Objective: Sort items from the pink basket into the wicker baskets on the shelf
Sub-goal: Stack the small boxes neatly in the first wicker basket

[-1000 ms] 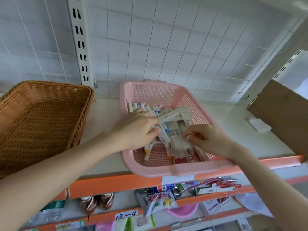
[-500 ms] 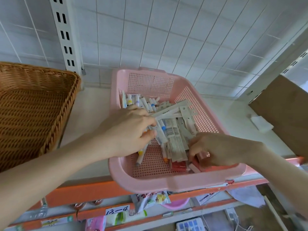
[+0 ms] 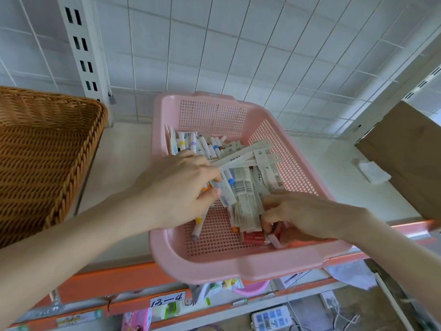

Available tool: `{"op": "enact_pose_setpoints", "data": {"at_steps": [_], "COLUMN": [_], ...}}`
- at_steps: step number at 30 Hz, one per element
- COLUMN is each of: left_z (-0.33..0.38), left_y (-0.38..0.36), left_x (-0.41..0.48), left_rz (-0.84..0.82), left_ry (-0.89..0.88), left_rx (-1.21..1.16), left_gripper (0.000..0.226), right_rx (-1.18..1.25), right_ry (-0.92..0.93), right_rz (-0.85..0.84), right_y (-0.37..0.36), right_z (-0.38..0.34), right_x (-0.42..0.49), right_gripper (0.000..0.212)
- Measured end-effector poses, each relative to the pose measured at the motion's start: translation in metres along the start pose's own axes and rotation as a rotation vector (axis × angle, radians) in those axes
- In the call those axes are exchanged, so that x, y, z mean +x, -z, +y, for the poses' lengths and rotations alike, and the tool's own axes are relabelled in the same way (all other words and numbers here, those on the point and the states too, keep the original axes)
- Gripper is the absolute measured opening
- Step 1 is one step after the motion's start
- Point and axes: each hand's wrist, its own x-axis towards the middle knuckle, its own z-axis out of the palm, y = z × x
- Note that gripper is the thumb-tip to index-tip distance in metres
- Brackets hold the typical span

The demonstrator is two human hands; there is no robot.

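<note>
The pink basket (image 3: 214, 266) sits on the white shelf (image 3: 124, 163) right in front of me, with its near rim hanging out over the orange shelf edge (image 3: 119, 280). It is plastic, with perforated walls and floor and a smooth rolled rim. The wicker basket (image 3: 47, 151) stands well to its left on the same shelf, brown and tightly woven.

My left hand (image 3: 181, 187) reaches in from the left side. Its thumb and fingers are closed around a bundle of markers (image 3: 226, 185), which have white barrels with coloured bands. More of them lie fanned against the basket's far left corner.

Long white strips (image 3: 245, 158) cross the heap, and flat packets (image 3: 245, 199) printed with barcodes lie under them toward the middle.

My right hand (image 3: 298, 211) is low in the near right corner, beside a red pack (image 3: 254, 236). Its fingers are curled down around a small pale piece (image 3: 274, 240), and my own knuckles hide too much of it for me to say what it is.

A cardboard box (image 3: 410, 151) stands at the right end of the shelf. A handwritten label (image 3: 167, 302) reading 13-4 is fixed to the rail below.
</note>
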Motion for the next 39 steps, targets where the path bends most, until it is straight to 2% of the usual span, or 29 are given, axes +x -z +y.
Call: {"op": "enact_pose_setpoints", "data": {"at_steps": [2, 5, 10, 12, 16, 19, 22, 28, 31, 34, 37, 38, 39], "left_z": [0.0, 0.0, 0.0, 0.003, 0.019, 0.04, 0.058, 0.072, 0.076, 0.081, 0.08, 0.077, 0.075], "left_y": [0.0, 0.0, 0.002, 0.003, 0.005, -0.002, -0.018, -0.032, -0.033, -0.03, -0.024, -0.02, -0.015], "left_x": [0.0, -0.001, 0.003, 0.009, 0.031, 0.047, 0.061, 0.073, 0.072, 0.071, 0.07, 0.069, 0.067], "left_rz": [0.004, 0.001, -0.056, -0.129, -0.33, -0.436, -0.527, -0.559, -0.512, -0.535, -0.553, -0.537, -0.518], "left_ry": [-0.006, -0.008, -0.029, -0.068, -0.302, -0.491, -0.576, -0.581, -0.618, -0.615, -0.567, -0.542, -0.494], "left_rx": [0.004, 0.0, 0.047, 0.062, 0.054, 0.071, 0.16, 0.319, 0.433, 0.486, 0.413, 0.331, 0.218], "left_gripper": [0.04, 0.039, 0.04, 0.041, 0.042, 0.038, 0.033, 0.018, 0.027, 0.02, 0.009, 0.01, 0.021], "right_rx": [0.009, 0.178, 0.623, 0.711, 0.819, 0.862, 0.922, 0.821, 0.773, 0.747, 0.749, 0.757, 0.774], "right_ry": [-0.009, -0.002, -0.159, -0.197, -0.299, -0.411, -0.481, -0.542, -0.542, -0.544, -0.551, -0.552, -0.553], "right_rz": [-0.001, 0.1, 0.426, 0.587, 0.821, 0.945, 1.042, 1.072, 1.049, 1.026, 1.034, 1.045, 1.061], "right_y": [-0.002, 0.001, 0.014, 0.013, 0.007, 0.001, -0.003, -0.007, -0.007, -0.006, -0.006, -0.006, -0.006], "right_z": [0.002, 0.004, -0.007, -0.011, -0.02, -0.026, -0.029, -0.033, -0.034, -0.035, -0.036, -0.036, -0.037], "right_x": [0.001, -0.001, -0.011, -0.016, -0.026, -0.029, -0.028, -0.028, -0.029, -0.029, -0.029, -0.029, -0.029], "right_gripper": [0.011, 0.009, 0.013, 0.018, 0.045, 0.043, 0.038, 0.041, 0.041, 0.04, 0.04, 0.04, 0.04]}}
